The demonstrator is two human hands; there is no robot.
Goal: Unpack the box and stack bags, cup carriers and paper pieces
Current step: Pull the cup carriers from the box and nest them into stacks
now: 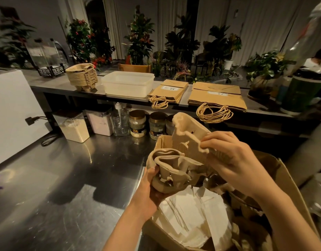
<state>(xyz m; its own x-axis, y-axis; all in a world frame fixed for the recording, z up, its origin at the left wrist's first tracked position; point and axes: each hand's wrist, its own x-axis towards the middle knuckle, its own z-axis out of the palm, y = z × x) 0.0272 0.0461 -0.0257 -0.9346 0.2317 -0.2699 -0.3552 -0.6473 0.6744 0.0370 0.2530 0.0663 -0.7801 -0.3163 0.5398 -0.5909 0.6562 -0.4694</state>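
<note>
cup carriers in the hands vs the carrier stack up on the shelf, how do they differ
The held cup carriers are only a few, loosely bunched and tilted; the shelf stack has many layers nested neatly. The held cup carriers are gripped by the left hand and right hand above the box; the shelf stack rests free beside the white tub. Both are beige moulded pulp.

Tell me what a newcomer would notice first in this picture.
First, the two hands at centre: the left hand grips one cup carrier, and the right hand pinches a second carrier above the cardboard box. Behind, on the raised shelf, lie a stack of cup carriers at left and brown paper bags at right.
</note>
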